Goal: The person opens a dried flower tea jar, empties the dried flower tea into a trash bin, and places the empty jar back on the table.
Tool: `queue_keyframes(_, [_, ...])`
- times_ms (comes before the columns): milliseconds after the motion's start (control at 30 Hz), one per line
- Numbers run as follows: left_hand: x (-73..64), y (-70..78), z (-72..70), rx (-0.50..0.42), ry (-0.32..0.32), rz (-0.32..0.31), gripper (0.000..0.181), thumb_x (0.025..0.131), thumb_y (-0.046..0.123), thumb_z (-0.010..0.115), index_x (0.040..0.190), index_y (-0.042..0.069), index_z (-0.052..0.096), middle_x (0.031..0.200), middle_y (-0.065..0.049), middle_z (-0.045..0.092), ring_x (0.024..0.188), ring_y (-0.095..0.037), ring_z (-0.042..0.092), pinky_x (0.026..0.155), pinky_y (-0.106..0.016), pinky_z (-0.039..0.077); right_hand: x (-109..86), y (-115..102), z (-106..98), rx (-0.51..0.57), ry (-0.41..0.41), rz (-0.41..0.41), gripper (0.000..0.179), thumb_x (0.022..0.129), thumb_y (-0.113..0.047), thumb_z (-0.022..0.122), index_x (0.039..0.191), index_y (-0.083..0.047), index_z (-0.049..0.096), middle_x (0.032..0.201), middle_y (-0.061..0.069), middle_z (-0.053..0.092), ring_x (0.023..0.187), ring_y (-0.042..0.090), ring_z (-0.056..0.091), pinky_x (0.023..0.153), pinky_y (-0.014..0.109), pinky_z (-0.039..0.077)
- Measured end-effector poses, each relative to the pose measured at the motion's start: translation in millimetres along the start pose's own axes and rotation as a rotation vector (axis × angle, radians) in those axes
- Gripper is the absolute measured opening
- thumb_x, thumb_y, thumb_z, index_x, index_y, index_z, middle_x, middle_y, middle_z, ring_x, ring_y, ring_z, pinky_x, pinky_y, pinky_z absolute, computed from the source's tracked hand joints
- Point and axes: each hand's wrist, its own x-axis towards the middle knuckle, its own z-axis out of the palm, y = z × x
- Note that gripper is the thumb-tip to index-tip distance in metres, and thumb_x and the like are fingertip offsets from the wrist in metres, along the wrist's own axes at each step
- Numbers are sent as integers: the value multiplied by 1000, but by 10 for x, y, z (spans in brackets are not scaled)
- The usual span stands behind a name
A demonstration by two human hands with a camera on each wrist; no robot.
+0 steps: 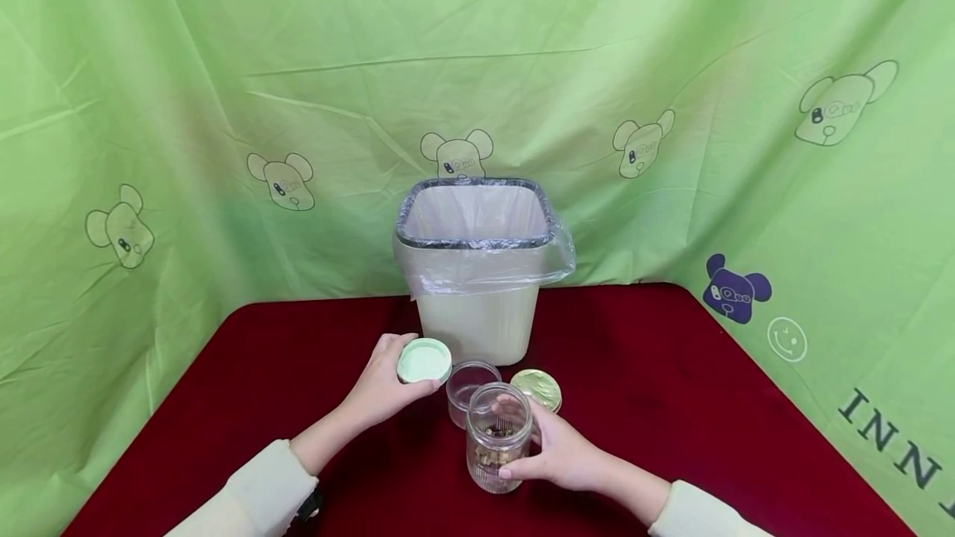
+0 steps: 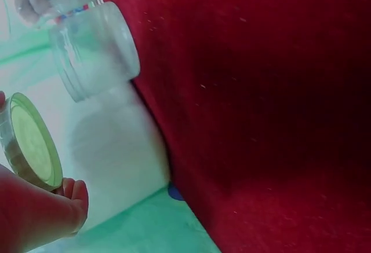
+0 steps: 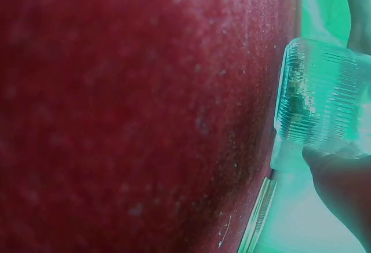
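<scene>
Counting two hands (image 1: 384,388) (image 1: 563,447), two clear jars (image 1: 481,429) (image 1: 461,404), two round lids (image 1: 424,361) (image 1: 539,389), all level on two! And on to the singles: one waste bin (image 1: 477,328), one bin liner (image 1: 477,268), one surface (image 1: 642,371), one smiley face (image 1: 787,339)!

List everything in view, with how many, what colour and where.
Bin: 1, off-white, back of the cloth
Bag: 1, see-through, lining the bin and folded over its rim
Ribbed jar: 1, clear, in the right hand
Bits: several, brownish, inside the ribbed jar
Plain jar: 1, clear, just behind the ribbed jar
Held lid: 1, pale green, in the left hand
Other lid: 1, yellow-green, beyond the right hand
Cloth: 1, dark red, under the bin
Curtain: green, behind and at both sides, printed
Sleeves: 2, cream, on the forearms
Left hand: 1, bare, pinching the held lid
Right hand: 1, bare, gripping the ribbed jar
</scene>
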Motion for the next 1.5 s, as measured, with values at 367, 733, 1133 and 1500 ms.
queue_keyframes(367, [45,-238,-20,74,11,-36,80,66,32,85,127,-7,53,115,-14,50,102,-27,51,86,-43,46,4,-10,1,6,-3,-1,81,80,-12,79,145,-1,32,138,19,47,128,39,44,104,29,37])
queue_keyframes(733, [63,-382,79,110,-63,-103,83,63,33,89,126,-8,54,112,-15,52,101,-28,51,84,-44,47,-4,-15,13,20,4,-2,81,80,-11,79,145,3,31,140,21,44,130,40,41,104,28,36])
queue_keyframes(1133, [95,-436,154,172,-151,-84,86,63,34,89,124,-14,53,107,-16,53,101,-31,48,84,-46,47,2,-12,14,9,7,11,81,79,-13,80,144,0,32,139,18,45,129,38,43,104,30,38])
queue_keyframes(1500, [106,-484,193,222,-209,-86,85,64,37,89,121,-15,54,104,-16,53,100,-32,48,84,-46,47,-5,-22,12,9,7,-13,79,80,-11,79,143,3,33,139,21,46,129,40,42,105,31,37])
